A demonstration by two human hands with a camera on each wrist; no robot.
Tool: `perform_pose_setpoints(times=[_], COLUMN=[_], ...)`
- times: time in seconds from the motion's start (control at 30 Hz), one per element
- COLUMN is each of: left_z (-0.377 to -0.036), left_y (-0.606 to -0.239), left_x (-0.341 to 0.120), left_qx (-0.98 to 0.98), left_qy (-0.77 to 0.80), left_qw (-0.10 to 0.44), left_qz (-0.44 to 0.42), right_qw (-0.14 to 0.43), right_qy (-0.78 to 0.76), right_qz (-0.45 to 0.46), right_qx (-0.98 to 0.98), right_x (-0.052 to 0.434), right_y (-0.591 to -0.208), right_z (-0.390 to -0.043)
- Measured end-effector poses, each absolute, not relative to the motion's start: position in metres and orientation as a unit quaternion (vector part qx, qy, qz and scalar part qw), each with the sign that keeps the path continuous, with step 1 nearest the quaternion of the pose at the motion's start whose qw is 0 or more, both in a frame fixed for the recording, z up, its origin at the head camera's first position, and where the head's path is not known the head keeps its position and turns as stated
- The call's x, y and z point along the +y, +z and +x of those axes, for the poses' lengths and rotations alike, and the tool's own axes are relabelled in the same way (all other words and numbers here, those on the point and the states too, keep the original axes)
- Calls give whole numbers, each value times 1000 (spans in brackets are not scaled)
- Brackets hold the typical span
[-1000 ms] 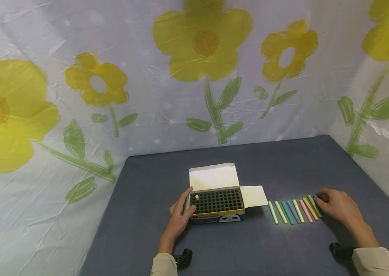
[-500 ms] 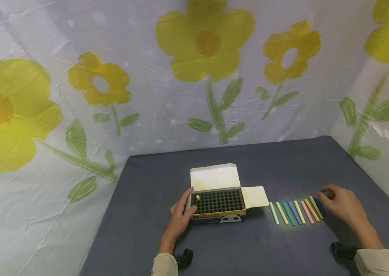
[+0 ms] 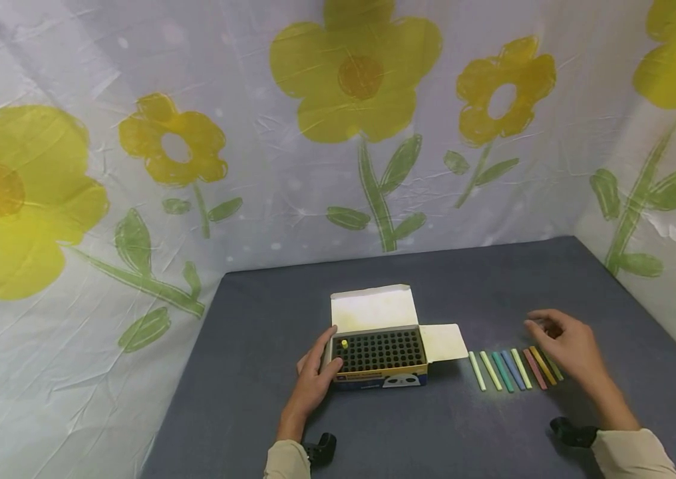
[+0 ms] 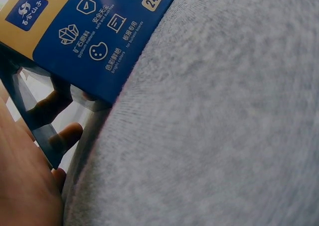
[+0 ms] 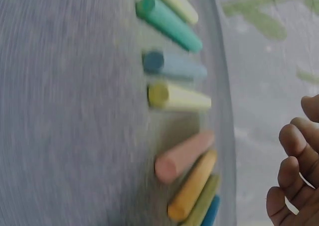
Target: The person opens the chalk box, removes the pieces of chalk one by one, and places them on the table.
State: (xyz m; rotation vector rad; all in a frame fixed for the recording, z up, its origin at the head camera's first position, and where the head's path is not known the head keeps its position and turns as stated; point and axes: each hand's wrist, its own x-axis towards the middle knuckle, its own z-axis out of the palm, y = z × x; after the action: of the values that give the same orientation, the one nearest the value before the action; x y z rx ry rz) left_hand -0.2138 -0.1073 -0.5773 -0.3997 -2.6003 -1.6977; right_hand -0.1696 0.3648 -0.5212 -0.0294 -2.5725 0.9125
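The open chalk box (image 3: 368, 382) sits on the table, its dark tray of round holes facing up. One yellow chalk stick (image 3: 344, 344) stands in a hole near the tray's back left corner. My left hand (image 3: 311, 382) grips the box's left end, thumb at the front and fingers behind. Over the right end of a row of chalk sticks hovers my right hand (image 3: 574, 349), fingers loosely bent and no chalk visible in them. From the right wrist, the row shows a pink chalk (image 5: 184, 157), an orange one (image 5: 193, 186) and, at the end, a blue one (image 5: 211, 211).
The white lid (image 3: 374, 309) stands raised behind the tray. A side flap (image 3: 442, 342) sticks out right, close to the first pale chalk (image 3: 477, 370). Dark grey cloth (image 3: 242, 346) covers the table, and a flower-printed curtain (image 3: 290, 219) encloses it.
My right hand set the dark blue chalk down at the row's right end, let go of it and moved left above the sticks. The left hand stayed on the box.
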Motion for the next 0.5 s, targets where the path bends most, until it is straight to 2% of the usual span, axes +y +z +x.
perform_pose_setpoints(times=[0.5], left_z=[-213], left_y=[-576], left_x=[-106], left_qx=[-836], left_qy=[-538], left_qw=[3], left_qz=[-110], right_qw=[228], right_qy=[380], right_qz=[44], right_qx=[-896], right_x=[321], right_y=[-515], right_z=[-176])
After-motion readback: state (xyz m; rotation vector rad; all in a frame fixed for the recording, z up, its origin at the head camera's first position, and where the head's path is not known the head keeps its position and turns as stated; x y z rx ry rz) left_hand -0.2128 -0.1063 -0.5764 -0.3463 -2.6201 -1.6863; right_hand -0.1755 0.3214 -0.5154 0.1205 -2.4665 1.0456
